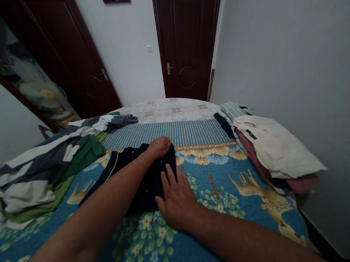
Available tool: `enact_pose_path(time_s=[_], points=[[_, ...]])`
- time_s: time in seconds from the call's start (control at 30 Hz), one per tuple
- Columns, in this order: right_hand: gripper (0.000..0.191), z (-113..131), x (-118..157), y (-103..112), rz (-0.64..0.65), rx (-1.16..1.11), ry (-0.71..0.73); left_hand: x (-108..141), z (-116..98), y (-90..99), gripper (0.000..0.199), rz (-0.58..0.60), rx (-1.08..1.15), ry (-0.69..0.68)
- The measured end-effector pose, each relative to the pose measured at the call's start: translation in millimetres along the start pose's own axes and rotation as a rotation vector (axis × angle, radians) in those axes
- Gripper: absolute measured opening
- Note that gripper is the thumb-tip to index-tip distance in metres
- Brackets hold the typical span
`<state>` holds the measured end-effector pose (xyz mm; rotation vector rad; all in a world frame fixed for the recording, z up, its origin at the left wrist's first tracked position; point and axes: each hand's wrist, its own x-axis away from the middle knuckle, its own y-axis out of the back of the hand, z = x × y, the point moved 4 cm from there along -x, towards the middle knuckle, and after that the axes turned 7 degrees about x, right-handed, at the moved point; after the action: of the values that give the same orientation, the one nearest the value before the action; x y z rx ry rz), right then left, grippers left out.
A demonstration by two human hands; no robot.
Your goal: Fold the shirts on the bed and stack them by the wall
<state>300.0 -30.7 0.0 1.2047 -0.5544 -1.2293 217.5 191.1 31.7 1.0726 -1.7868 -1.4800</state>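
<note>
A dark navy garment (pixel 153 179) with small light dots and a thin pale yellow line along its left side lies folded on the bed. My left hand (pixel 159 146) reaches to its far edge, fingers curled in on the cloth; the fingertips are hidden. On the garment's right edge rests my right hand (pixel 179 196), flat with its fingers spread. My left forearm crosses in front of part of the garment, so its exact kind cannot be made out.
A blue patterned bedspread (pixel 215 237) covers the bed. At left lies a loose heap of striped and green clothes (pixel 40 169). A pile of folded clothes (pixel 276 144), a cream one on top, sits along the right wall. Dark red doors (pixel 190 36) stand beyond the bed.
</note>
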Motion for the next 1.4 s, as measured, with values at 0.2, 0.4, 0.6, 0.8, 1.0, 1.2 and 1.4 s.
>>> enact_pose_path(time_s=[0.2,0.4,0.6,0.8,1.0,1.2,1.4], points=[[0.083,0,2,4,0.009,0.008,-0.004,-12,17,5.7,0.036,-0.055,0.052,0.091],[0.075,-6,0,8,-0.004,0.017,-0.039,53,12,25.5,0.048,-0.294,0.137,-0.015],[0.071,-16,-8,8,-0.026,0.073,-0.077,182,1,-6.2,0.072,-0.154,0.048,-0.066],[0.073,-15,-8,1,0.002,0.194,-0.077,233,-3,-16.9,0.085,-0.129,0.005,0.013],[0.072,-18,-4,-2,-0.048,0.240,-0.137,235,-16,11.9,0.071,-0.094,-0.016,-0.004],[0.071,-41,-14,4,-0.153,0.026,-0.234,248,53,71.9,0.042,-0.433,0.071,0.312],[0.066,-62,-44,15,-0.155,-0.268,-0.548,253,141,57.6,0.053,-0.241,0.358,0.621]])
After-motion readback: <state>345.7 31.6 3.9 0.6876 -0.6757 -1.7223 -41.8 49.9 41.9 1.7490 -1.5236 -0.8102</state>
